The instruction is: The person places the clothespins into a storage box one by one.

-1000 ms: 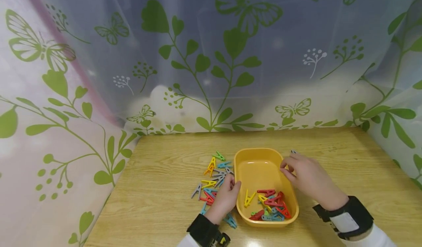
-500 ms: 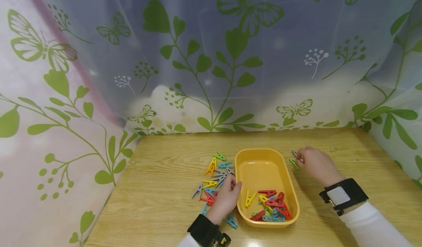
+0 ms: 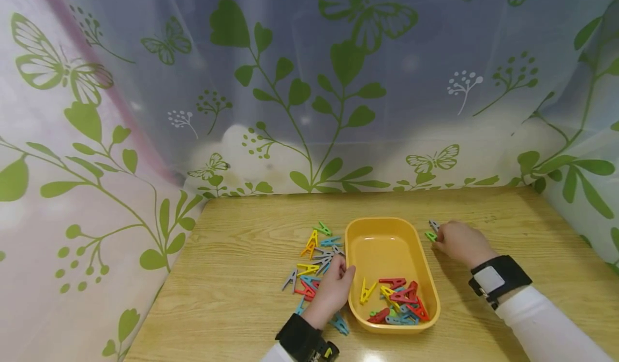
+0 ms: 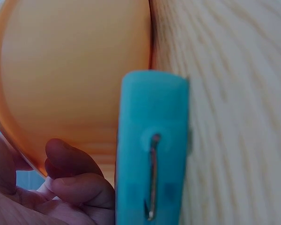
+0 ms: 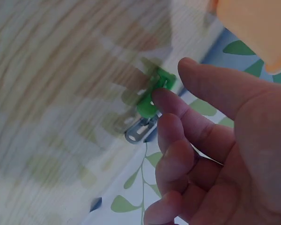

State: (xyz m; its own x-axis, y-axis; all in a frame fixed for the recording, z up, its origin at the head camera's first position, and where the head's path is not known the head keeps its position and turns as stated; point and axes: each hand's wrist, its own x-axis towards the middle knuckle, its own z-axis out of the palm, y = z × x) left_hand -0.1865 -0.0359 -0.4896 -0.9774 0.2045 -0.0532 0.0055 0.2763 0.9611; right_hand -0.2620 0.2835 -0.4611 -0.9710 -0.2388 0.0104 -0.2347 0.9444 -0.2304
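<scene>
My left hand (image 3: 331, 288) grips the left rim of the yellow plastic tub (image 3: 382, 232); in the left wrist view, curled fingers (image 4: 82, 185) press against its outer wall. A blue clothespin (image 4: 152, 145) stands close in front of that camera. Right of the tub, my right hand (image 3: 464, 242) is at a green clothespin (image 3: 431, 236), with a grey clothespin (image 3: 434, 225) just behind. In the right wrist view, the index fingertip touches the green clothespin (image 5: 154, 96), while the thumb stands apart from it. The other fingers are loosely bent.
Left of the tub lies a loose spread of clothespins (image 3: 307, 269) in several colours, partly hidden by the left hand. Red, yellow, blue and green clothespins (image 3: 403, 296) lie in the tub's near end. A patterned curtain (image 3: 290, 152) hangs behind the wooden table (image 3: 232, 276).
My right hand has moved right, from over the tub's right rim down to the table by the green clothespin. My left hand has stayed at the left rim.
</scene>
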